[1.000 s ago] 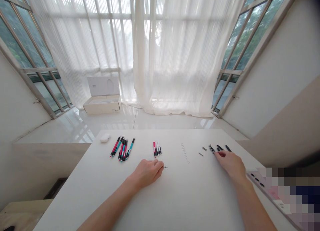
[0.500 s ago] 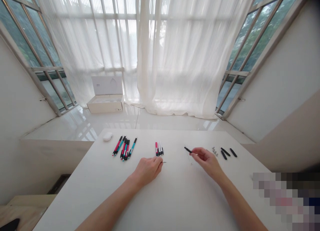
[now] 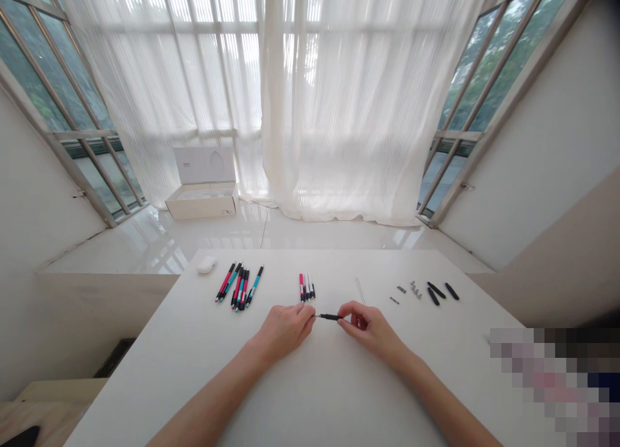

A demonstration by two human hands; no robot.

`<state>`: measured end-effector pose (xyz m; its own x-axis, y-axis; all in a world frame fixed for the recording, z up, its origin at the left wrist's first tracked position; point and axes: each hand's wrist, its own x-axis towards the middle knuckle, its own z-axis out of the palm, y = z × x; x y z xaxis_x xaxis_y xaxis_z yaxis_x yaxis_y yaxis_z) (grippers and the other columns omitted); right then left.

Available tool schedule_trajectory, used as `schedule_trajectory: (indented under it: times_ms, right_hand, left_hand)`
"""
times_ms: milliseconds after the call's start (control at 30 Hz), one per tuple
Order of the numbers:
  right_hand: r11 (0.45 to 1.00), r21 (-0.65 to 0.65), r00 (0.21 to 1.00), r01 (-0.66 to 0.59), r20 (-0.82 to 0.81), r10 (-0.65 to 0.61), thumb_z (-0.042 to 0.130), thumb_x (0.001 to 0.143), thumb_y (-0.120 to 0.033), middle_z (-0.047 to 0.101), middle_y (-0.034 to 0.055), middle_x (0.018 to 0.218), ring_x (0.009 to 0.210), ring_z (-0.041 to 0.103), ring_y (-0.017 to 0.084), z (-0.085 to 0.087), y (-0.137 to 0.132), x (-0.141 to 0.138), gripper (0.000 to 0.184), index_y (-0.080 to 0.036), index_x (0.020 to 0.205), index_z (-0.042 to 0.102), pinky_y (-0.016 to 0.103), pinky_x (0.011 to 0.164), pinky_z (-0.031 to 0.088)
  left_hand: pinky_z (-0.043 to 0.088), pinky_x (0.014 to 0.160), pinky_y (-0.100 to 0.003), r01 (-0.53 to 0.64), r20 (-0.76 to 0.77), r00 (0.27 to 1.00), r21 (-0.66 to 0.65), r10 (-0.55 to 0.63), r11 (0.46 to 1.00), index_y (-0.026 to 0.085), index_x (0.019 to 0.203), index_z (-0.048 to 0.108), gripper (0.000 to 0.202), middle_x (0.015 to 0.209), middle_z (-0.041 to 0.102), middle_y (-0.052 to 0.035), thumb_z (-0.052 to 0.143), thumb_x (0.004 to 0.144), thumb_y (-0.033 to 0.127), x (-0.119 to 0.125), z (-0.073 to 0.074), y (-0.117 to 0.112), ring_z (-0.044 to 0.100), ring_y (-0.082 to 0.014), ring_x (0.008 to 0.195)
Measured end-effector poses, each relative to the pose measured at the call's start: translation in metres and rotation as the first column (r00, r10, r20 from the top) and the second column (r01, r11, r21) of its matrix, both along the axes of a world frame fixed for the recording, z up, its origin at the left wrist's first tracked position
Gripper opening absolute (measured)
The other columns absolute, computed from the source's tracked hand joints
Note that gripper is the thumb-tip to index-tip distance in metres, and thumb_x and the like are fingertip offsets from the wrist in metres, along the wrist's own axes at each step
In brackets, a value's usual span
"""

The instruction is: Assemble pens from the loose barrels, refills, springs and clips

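My left hand rests on the white table, fingers curled round a thin pen part whose tip pokes out to the right. My right hand pinches a short black pen piece and holds it against that tip, between the two hands. Just beyond lie a small group of pen barrels in pink, white and black.
A bunch of pink, teal and black pens lies at the left, a white earbud case beyond it. Thin refills, small springs and black caps lie at the right. A white box sits on the floor.
My right hand picked a black piece from the right-hand group, carried it left across the table, and now holds it against the part in my left hand. The left hand stayed put.
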<state>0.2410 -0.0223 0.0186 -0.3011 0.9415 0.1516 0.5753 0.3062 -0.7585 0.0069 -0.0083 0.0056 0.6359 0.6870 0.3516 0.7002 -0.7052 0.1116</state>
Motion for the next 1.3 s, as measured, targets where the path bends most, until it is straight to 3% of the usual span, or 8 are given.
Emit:
schedule_trajectory:
  times_ms: [200, 467, 733, 1000, 1200, 1300]
  right_hand:
    - [0.998, 0.06, 1.0, -0.011, 0.002, 0.011, 0.056, 0.082, -0.035, 0.058, -0.0021, 0.064, 0.052, 0.045, 0.01, -0.003, -0.002, -0.005, 0.017, -0.02, 0.084, 0.065, 0.023, 0.052, 0.04]
    - [0.994, 0.111, 1.0, -0.01, -0.001, 0.01, 0.057, 0.082, -0.035, 0.06, -0.0008, 0.068, 0.053, 0.047, 0.01, -0.009, -0.001, -0.006, 0.017, -0.021, 0.084, 0.066, 0.023, 0.054, 0.042]
    - [0.989, 0.141, 0.999, -0.038, -0.027, 0.042, 0.058, 0.083, -0.039, 0.062, 0.0002, 0.068, 0.052, 0.047, 0.01, -0.012, -0.002, -0.009, 0.02, -0.021, 0.082, 0.067, 0.023, 0.052, 0.043]
    - [0.997, 0.083, 1.0, 0.007, -0.026, -0.005, 0.057, 0.083, -0.045, 0.064, -0.0005, 0.062, 0.051, 0.048, 0.011, -0.009, -0.006, -0.013, 0.027, -0.021, 0.081, 0.07, 0.024, 0.052, 0.042]
    - [0.998, 0.065, 1.0, -0.017, 0.018, 0.016, 0.051, 0.087, -0.042, 0.064, -0.0001, 0.061, 0.054, 0.052, 0.012, -0.011, -0.005, -0.013, 0.03, -0.02, 0.074, 0.067, 0.024, 0.054, 0.043]
    - [0.994, 0.096, 0.999, -0.041, 0.02, 0.039, 0.055, 0.085, -0.042, 0.067, 0.0004, 0.07, 0.053, 0.052, 0.011, -0.013, -0.005, -0.013, 0.024, -0.021, 0.086, 0.066, 0.025, 0.054, 0.044]
  left_hand:
    - [0.041, 0.055, -0.021, 0.032, -0.006, 0.999, -0.017, -0.032, 0.999, 0.022, 0.093, 0.049, 0.015, 0.08, 0.063, 0.0002, 0.036, 0.096, 0.027, 0.0, 0.001, 0.0, 0.06, -0.0138, 0.066]
    - [0.045, 0.061, -0.022, 0.065, 0.048, 0.997, -0.067, -0.062, 0.996, 0.02, 0.096, 0.048, 0.01, 0.085, 0.065, -0.0008, 0.04, 0.097, 0.026, 0.0, -0.005, 0.001, 0.063, -0.0143, 0.074]
    - [0.045, 0.06, -0.023, 0.097, 0.001, 0.995, -0.068, -0.098, 0.993, 0.02, 0.097, 0.048, 0.012, 0.084, 0.063, -0.0014, 0.039, 0.098, 0.028, 0.0, -0.006, 0.0, 0.063, -0.0153, 0.074]
    - [0.044, 0.06, -0.022, 0.098, -0.019, 0.995, -0.107, -0.101, 0.989, 0.021, 0.104, 0.046, 0.013, 0.087, 0.063, -0.0008, 0.039, 0.098, 0.03, 0.001, -0.003, -0.004, 0.064, -0.015, 0.077]
    - [0.043, 0.058, -0.022, 0.103, -0.045, 0.993, -0.112, -0.108, 0.988, 0.021, 0.098, 0.047, 0.015, 0.085, 0.063, -0.0014, 0.034, 0.099, 0.029, 0.003, 0.002, -0.005, 0.062, -0.0153, 0.076]
    - [0.043, 0.059, -0.022, 0.098, -0.037, 0.994, -0.101, -0.102, 0.99, 0.02, 0.097, 0.048, 0.019, 0.085, 0.063, -0.0024, 0.031, 0.099, 0.029, 0.004, 0.002, -0.005, 0.062, -0.0151, 0.076]
